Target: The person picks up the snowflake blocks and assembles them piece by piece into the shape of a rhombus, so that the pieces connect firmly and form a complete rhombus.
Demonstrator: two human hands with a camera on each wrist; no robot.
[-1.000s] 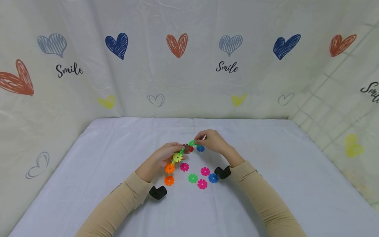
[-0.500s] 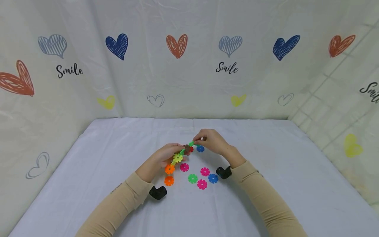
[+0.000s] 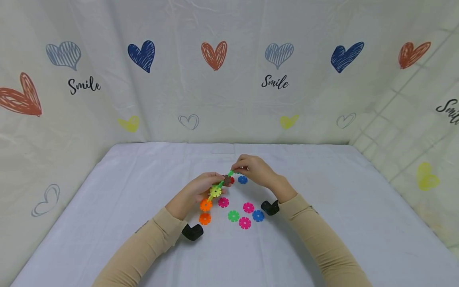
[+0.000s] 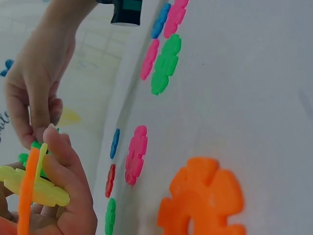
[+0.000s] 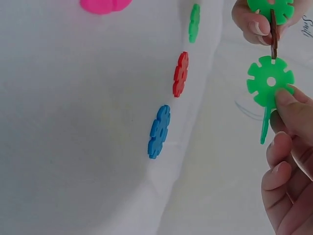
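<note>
My left hand [image 3: 202,186] holds a chain of slotted plastic flower discs slotted into one another. An orange disc [image 3: 206,205] hangs at its near end, followed by a yellow disc [image 3: 215,191], a green one and a brown disc [image 3: 227,180] at the fingertips. Beyond the brown disc, my right hand [image 3: 256,170] pinches a green disc [image 5: 270,81] between thumb and fingers. In the right wrist view, the brown disc's edge meets this green disc's rim, and another green disc [image 5: 265,126] sits edge-on below it. Fingers partly hide the chain's middle.
Loose discs lie on the white cloth: a blue disc [image 3: 242,179] and a red disc [image 5: 180,74] behind, a pink disc [image 3: 223,202], an orange disc [image 3: 205,219] and several others in front. Black wrist cameras [image 3: 192,232] hang under both sleeves. A printed curtain [image 3: 229,99] stands behind.
My right hand has shifted slightly left, toward the brown disc, and the green disc in its fingers has turned more edge-on. My left hand and the loose discs stay almost still.
</note>
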